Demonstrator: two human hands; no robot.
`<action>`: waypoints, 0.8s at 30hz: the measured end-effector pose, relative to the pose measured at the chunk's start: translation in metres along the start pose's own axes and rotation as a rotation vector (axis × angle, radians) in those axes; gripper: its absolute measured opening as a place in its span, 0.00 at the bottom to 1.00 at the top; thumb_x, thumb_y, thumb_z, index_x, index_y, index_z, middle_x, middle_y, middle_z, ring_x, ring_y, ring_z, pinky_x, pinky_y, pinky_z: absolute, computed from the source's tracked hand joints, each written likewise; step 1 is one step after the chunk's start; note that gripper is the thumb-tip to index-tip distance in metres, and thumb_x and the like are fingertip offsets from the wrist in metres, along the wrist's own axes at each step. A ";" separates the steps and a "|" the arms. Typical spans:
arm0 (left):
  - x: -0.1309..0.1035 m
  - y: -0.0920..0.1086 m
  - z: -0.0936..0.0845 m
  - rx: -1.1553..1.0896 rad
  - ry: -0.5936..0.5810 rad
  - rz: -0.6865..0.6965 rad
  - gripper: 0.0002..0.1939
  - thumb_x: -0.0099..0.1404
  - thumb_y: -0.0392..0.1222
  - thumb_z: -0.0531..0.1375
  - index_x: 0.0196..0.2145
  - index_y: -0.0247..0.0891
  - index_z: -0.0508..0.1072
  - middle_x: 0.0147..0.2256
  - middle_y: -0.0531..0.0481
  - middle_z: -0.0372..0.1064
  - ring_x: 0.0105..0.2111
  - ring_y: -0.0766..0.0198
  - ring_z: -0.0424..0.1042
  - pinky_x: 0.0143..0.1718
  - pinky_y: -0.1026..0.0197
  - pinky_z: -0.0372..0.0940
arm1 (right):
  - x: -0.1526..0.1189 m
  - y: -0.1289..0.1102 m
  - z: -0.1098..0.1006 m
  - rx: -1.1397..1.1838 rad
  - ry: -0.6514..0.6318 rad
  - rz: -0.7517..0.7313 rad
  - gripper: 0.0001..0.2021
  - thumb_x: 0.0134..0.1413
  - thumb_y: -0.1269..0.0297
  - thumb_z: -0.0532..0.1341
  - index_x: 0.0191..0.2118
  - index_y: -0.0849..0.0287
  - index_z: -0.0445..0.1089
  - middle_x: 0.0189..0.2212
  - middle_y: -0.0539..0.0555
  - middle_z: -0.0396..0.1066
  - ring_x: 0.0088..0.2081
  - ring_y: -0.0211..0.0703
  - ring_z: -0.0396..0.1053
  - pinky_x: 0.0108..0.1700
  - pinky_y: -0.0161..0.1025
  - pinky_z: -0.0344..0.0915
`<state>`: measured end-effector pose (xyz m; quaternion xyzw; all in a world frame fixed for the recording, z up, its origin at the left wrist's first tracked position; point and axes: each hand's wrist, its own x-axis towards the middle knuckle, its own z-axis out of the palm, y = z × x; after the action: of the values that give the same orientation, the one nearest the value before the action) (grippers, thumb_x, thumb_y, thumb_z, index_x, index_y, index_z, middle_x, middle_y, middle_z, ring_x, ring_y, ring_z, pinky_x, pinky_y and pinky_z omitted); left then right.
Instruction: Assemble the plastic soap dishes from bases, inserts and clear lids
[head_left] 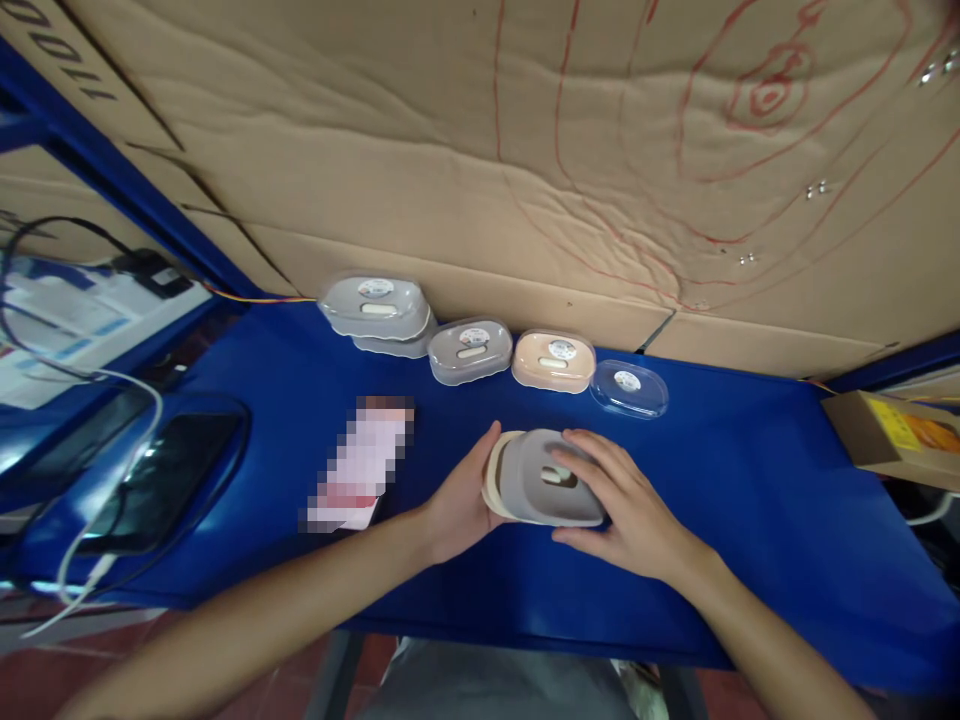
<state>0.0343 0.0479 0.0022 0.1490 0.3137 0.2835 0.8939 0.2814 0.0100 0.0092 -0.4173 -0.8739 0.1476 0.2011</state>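
Near the front middle of the blue table, a cream-rimmed container (493,476) is between my hands, with a grey piece (525,478) sitting askew on it. My left hand (463,505) grips the container's left end, thumb up along the rim. My right hand (626,500) is wrapped round the right end of the grey piece, fingers over its top. Behind them stands a row of lidded boxes: stacked grey ones (379,310), a single grey one (470,352) and a peach one (553,361). A clear lid (628,389) lies at the row's right end.
A phone with a blurred screen (364,460) lies left of my hands. Farther left are a dark tablet (161,480) and white cables. A cardboard wall (420,200) rises behind the blue table (750,480). At the right edge sits a cardboard box (892,435).
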 end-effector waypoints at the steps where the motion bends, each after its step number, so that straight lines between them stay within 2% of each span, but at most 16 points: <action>1: 0.000 -0.002 0.000 -0.005 -0.006 -0.002 0.31 0.79 0.64 0.50 0.58 0.38 0.79 0.51 0.43 0.82 0.51 0.51 0.79 0.48 0.56 0.71 | 0.000 -0.001 0.003 -0.001 0.002 -0.003 0.42 0.65 0.45 0.67 0.77 0.45 0.49 0.73 0.63 0.57 0.72 0.68 0.57 0.68 0.66 0.63; 6: 0.001 -0.007 0.000 -0.016 0.028 -0.031 0.30 0.78 0.64 0.51 0.54 0.39 0.81 0.47 0.46 0.83 0.50 0.54 0.79 0.49 0.58 0.70 | 0.001 -0.003 0.013 0.009 0.028 -0.009 0.45 0.65 0.45 0.67 0.78 0.47 0.44 0.71 0.65 0.59 0.71 0.69 0.59 0.68 0.68 0.64; 11: -0.001 -0.007 0.000 0.031 0.007 -0.029 0.33 0.76 0.69 0.51 0.58 0.40 0.79 0.51 0.44 0.81 0.56 0.51 0.76 0.52 0.57 0.69 | 0.002 -0.003 0.019 0.005 -0.003 0.004 0.48 0.64 0.42 0.66 0.79 0.48 0.41 0.72 0.66 0.58 0.72 0.68 0.58 0.68 0.67 0.63; 15: -0.003 -0.008 -0.001 0.074 0.006 0.029 0.25 0.74 0.60 0.61 0.58 0.41 0.78 0.54 0.45 0.80 0.56 0.52 0.75 0.54 0.56 0.69 | 0.001 0.003 0.013 0.046 -0.026 -0.025 0.47 0.64 0.35 0.61 0.78 0.47 0.41 0.74 0.65 0.56 0.73 0.68 0.56 0.69 0.66 0.62; 17: -0.003 -0.006 -0.001 0.079 0.028 0.043 0.23 0.75 0.58 0.61 0.58 0.40 0.78 0.53 0.44 0.80 0.54 0.53 0.76 0.52 0.56 0.70 | 0.002 0.013 0.005 0.076 0.005 0.006 0.43 0.69 0.35 0.55 0.78 0.48 0.42 0.74 0.65 0.54 0.74 0.66 0.55 0.70 0.65 0.60; 19: -0.003 -0.004 -0.001 0.072 0.041 0.049 0.24 0.76 0.58 0.59 0.56 0.39 0.79 0.51 0.44 0.81 0.52 0.52 0.77 0.49 0.56 0.72 | 0.002 0.030 -0.002 0.029 0.094 0.103 0.36 0.74 0.41 0.52 0.78 0.48 0.43 0.75 0.64 0.54 0.74 0.63 0.54 0.72 0.65 0.57; 21: -0.002 0.000 -0.001 0.067 0.046 0.062 0.23 0.77 0.58 0.58 0.55 0.39 0.80 0.50 0.43 0.82 0.51 0.51 0.78 0.47 0.56 0.73 | 0.002 0.050 -0.006 -0.112 0.176 0.231 0.34 0.75 0.47 0.53 0.78 0.48 0.43 0.75 0.63 0.53 0.75 0.63 0.52 0.72 0.67 0.53; 24: -0.001 0.005 0.000 0.064 0.074 0.067 0.22 0.78 0.57 0.56 0.54 0.39 0.80 0.48 0.44 0.82 0.49 0.51 0.79 0.45 0.55 0.75 | -0.001 0.078 -0.006 -0.323 0.179 0.368 0.33 0.75 0.50 0.53 0.78 0.50 0.45 0.76 0.65 0.51 0.75 0.68 0.50 0.71 0.71 0.51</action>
<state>0.0317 0.0516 0.0046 0.1774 0.3504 0.3086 0.8663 0.3369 0.0571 -0.0186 -0.6075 -0.7742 0.0028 0.1780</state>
